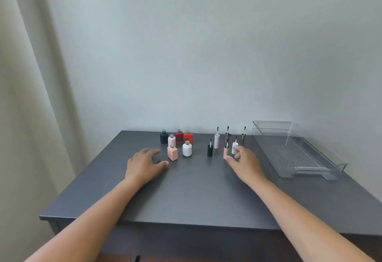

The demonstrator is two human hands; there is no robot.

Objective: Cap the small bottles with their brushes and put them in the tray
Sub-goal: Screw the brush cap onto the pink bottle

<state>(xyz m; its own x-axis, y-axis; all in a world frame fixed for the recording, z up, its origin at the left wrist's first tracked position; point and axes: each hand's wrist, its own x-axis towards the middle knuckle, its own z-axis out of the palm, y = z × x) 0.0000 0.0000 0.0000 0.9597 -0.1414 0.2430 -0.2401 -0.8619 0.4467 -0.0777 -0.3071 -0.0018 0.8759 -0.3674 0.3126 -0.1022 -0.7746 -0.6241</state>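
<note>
The left hand [144, 165] lies low over the table [196, 195], just left of the pink bottle [172, 153]. Its fingers [152, 151] are spread and hold nothing; the thumb points toward this bottle but does not touch it. Behind the pink bottle stand five more open bottles in a close group, the white bottle [187, 148] just to its right. Further right of the pink bottle, well apart from the group, the brush caps stand upright with the brushes up: a black cap [210, 150], then a pink cap [226, 151] and a white cap [234, 147]. The right hand [246, 163] is at these two; its fingers are loosely curled beside them, and whether they already touch one cannot be told. The clear tray [268, 137] is far right of the pink bottle and has no bottles inside.

The step seems to be the first pairing. The next move probably needs a pinch on the pink cap, then turning it brush-down into the pink bottle while the left hand steadies that bottle.
</note>
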